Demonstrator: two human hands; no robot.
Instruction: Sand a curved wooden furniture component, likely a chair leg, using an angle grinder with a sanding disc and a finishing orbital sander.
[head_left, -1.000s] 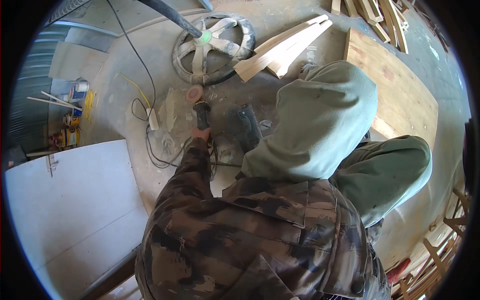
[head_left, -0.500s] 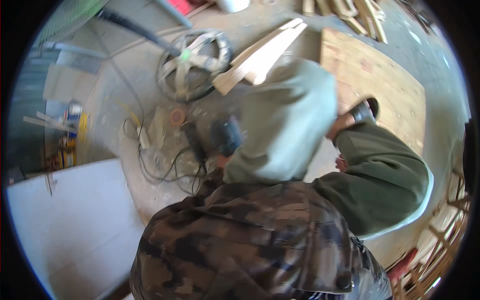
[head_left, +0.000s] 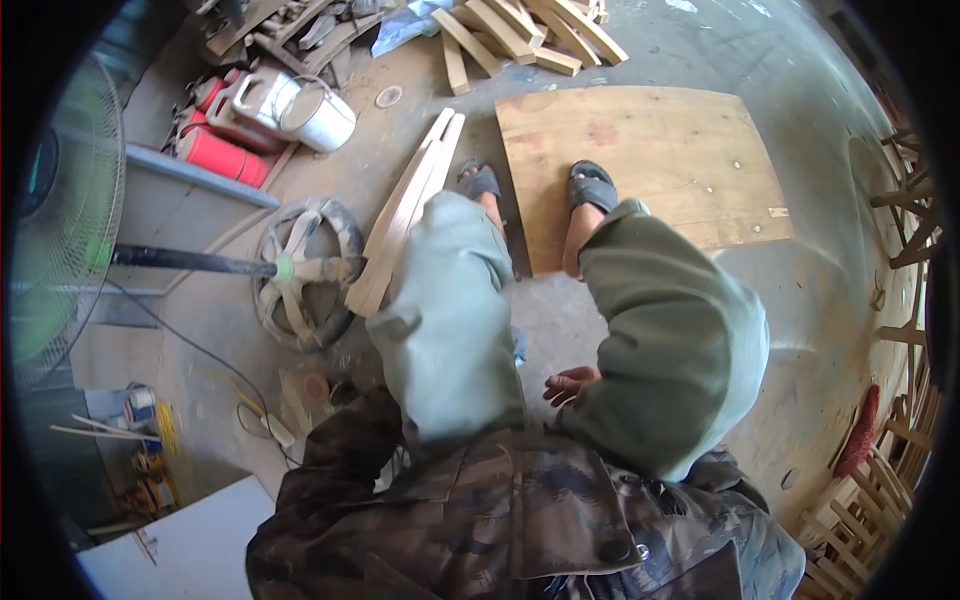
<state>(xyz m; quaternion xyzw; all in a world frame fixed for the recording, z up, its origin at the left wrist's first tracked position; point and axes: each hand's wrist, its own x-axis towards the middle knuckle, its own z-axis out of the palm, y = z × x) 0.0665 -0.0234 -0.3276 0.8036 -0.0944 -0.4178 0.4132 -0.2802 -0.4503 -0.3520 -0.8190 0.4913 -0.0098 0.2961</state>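
Observation:
My right hand [head_left: 570, 385] shows between my knees, coming out from under my right thigh. Its fingers are loosely stretched and apart, with nothing visible in them. My left arm, in a camouflage sleeve [head_left: 350, 440], reaches down beside my left leg, and that leg hides the hand. A small bit of a dark blue object [head_left: 519, 345] peeks out past my left shin; its kind cannot be made out. Pale shaped wooden pieces [head_left: 410, 210] lie beyond my left knee. My right sandalled foot [head_left: 592, 188] rests on a plywood board [head_left: 680, 150].
A standing fan [head_left: 65, 220] with a round wheel-like base [head_left: 310, 270] stands at left. Behind it are a white bucket [head_left: 318, 115] and red containers [head_left: 225, 155]. Cut wood strips [head_left: 520, 35] are heaped at the far side. Wooden frames [head_left: 905, 340] line the right. A white panel [head_left: 190, 540] lies near left.
My view has swung up and left, bringing the fan, bucket and both feet into sight. The blue object and my left hand are now mostly or fully behind my left leg.

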